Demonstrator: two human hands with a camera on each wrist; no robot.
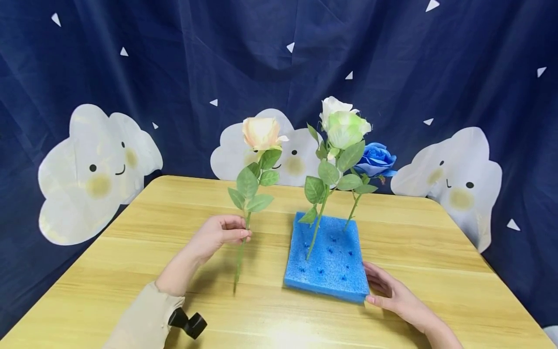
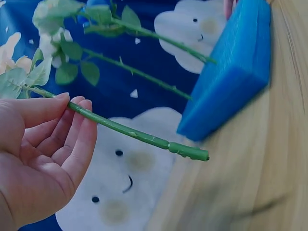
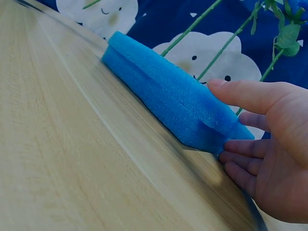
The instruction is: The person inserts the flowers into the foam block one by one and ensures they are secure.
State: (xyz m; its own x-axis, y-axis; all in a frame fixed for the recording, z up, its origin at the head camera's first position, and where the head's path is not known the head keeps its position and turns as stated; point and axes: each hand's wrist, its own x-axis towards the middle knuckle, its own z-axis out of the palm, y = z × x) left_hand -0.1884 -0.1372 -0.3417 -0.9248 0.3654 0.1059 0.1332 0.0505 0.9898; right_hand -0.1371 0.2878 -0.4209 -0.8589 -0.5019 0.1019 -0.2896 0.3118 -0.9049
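My left hand [image 1: 220, 233] pinches the green stem of a peach artificial rose [image 1: 261, 133] between thumb and fingers. The rose stands nearly upright left of the blue foam block [image 1: 333, 286]. In the left wrist view the cut lower end of its stem [image 2: 139, 136] hangs free. A green-white rose [image 1: 346, 130], a white rose [image 1: 333, 107] and a blue rose [image 1: 376, 161] stand in the block, stems stuck into its top. At the block's near right corner rests my right hand [image 1: 394, 293], its thumb by the front edge and its fingers loosely extended along the side.
Several small holes dot the block's top. The block lies on a wooden table [image 1: 436, 242]. Behind the table hangs a dark blue curtain [image 1: 261, 58] with cloud faces. A black device [image 1: 188, 324] sits by my left sleeve [image 1: 146, 315].
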